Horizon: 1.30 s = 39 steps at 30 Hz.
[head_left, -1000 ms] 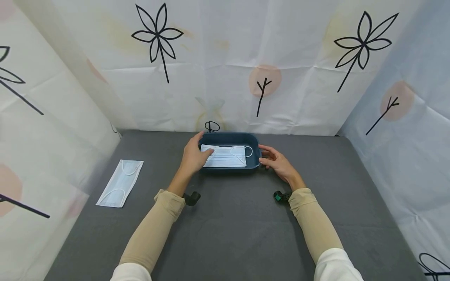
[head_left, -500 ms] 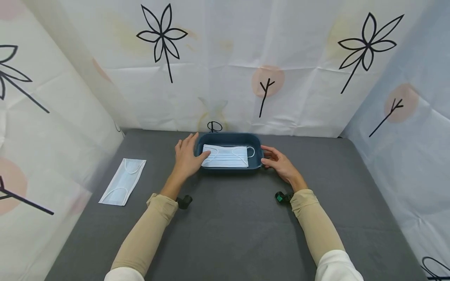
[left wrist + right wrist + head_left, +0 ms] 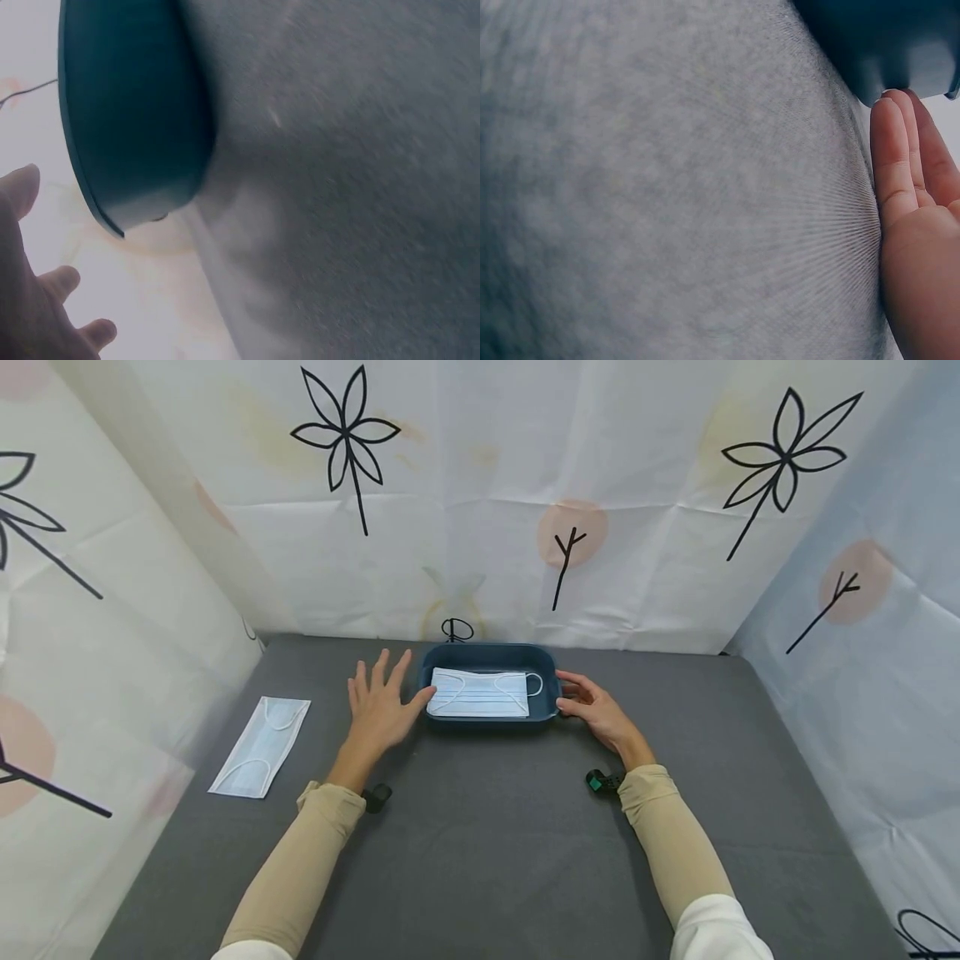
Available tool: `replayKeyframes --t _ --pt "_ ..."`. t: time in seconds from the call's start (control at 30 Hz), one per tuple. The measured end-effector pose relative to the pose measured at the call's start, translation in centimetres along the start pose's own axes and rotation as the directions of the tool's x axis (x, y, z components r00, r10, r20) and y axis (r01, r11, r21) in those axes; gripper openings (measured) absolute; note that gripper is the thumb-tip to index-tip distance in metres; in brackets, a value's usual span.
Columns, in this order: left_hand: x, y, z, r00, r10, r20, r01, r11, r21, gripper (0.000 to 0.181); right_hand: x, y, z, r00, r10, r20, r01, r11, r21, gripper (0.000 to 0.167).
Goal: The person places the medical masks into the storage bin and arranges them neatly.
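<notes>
A dark blue rectangular tray (image 3: 487, 722) stands near the back of the table in the head view. Inside it lies a light blue face mask (image 3: 478, 695), one ear loop reaching toward the right wall. My left hand (image 3: 377, 714) is off the tray's left end with its fingers spread, holding nothing; its thumb tip is close to the rim. At the other end, my right hand (image 3: 600, 714) touches the tray's wall with its fingertips. The right wrist view shows those fingers (image 3: 891, 150) mostly straight against the tray. A second face mask (image 3: 261, 747) lies flat at the left.
A grey cloth covers the table (image 3: 495, 843). White patterned curtains (image 3: 480, 527) hang behind it and along both sides, close to the tray's back. Dark wrist cameras (image 3: 377, 797) sit on both wrists.
My left hand has left the tray's left end and moved to the left, its fingers spreading. The right hand stays at the right end; tray and masks look still.
</notes>
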State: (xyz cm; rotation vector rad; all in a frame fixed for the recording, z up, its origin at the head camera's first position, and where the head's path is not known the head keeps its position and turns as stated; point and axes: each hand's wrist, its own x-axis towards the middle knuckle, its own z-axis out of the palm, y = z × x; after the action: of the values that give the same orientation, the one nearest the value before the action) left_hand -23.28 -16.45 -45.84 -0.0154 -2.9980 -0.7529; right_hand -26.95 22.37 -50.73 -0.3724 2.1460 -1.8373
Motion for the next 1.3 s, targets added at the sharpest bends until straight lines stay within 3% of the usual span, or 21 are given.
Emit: replayKeyframes --t 0.47,1.3 --pt "-0.4 -3.4 -0.7 0.999 -0.016 -0.040 0.019 0.996 0.083 0.089 0.0 -0.2 0.1 1.000 -0.001 -0.007 0.001 1.000 0.005 0.062" --pt "-3.1 -9.6 -3.8 0.986 -0.152 -0.066 0.155 0.987 0.035 0.093 -0.1 -0.2 0.1 1.000 0.024 -0.006 -0.024 1.000 0.016 0.063"
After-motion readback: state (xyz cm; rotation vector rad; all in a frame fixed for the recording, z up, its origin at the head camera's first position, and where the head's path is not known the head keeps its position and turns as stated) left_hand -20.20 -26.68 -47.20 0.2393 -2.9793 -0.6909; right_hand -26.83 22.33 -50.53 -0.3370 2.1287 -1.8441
